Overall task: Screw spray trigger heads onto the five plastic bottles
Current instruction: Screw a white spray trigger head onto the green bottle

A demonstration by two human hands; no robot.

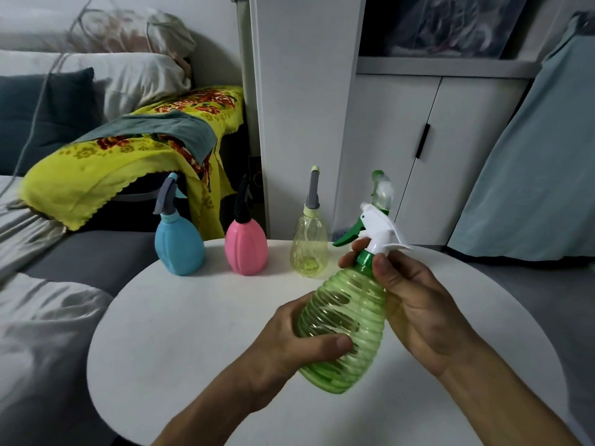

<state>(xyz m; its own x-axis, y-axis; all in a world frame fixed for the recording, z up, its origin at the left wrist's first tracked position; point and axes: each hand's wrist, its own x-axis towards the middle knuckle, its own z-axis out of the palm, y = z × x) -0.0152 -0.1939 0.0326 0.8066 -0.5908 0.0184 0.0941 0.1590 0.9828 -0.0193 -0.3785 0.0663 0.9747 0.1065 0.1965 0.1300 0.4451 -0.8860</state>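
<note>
Ribbed translucent green bottle point(343, 323), white trigger head point(381, 231), green collar point(365, 257)

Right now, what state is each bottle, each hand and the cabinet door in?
Blue bottle: upright on the table, trigger head on.
Pink bottle: upright, trigger head on.
Pale yellow bottle: upright, head on.
Green ribbed bottle: held tilted above the table, white trigger head on its neck.
Left hand: gripping the bottle's body.
Right hand: fingers around the collar.
Fifth bottle: mostly hidden.
Cabinet door: closed.
</note>
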